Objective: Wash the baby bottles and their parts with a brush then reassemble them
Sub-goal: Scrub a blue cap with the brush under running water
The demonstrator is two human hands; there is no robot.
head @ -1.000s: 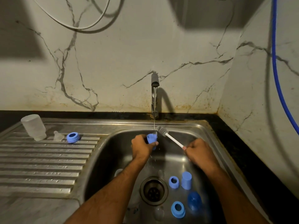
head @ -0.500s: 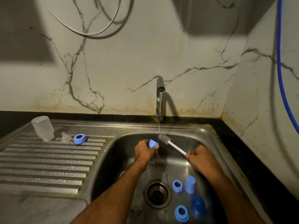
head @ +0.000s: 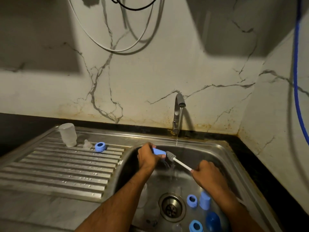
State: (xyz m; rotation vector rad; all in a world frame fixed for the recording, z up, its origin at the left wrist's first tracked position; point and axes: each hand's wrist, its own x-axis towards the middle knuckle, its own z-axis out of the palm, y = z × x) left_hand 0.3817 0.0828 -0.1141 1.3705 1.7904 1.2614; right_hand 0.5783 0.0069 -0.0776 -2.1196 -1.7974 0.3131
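My left hand (head: pixel 148 156) grips a blue bottle cap (head: pixel 158 151) tipped on its side over the sink basin (head: pixel 222 153). My right hand (head: pixel 206 173) holds the white handle of a bottle brush (head: pixel 181 162), whose grey bristle head sits at the cap's opening. A thin stream runs from the tap (head: pixel 178 111) just right of the brush. On the drainboard (head: pixel 55 168) stand an upturned clear bottle (head: pixel 67 134), a clear teat (head: pixel 87 144) and a blue ring (head: pixel 100 146).
Around the drain (head: pixel 172 209) lie a blue ring (head: pixel 192 200), a blue cap (head: pixel 204 200), a dark blue cap (head: pixel 213 221) and another ring (head: pixel 196 226). A blue hose (head: pixel 296 81) hangs at the right wall. Cables loop above.
The cap has left the water stream and tipped sideways to the left; the brush head has come down to its opening. The view has tilted upward.
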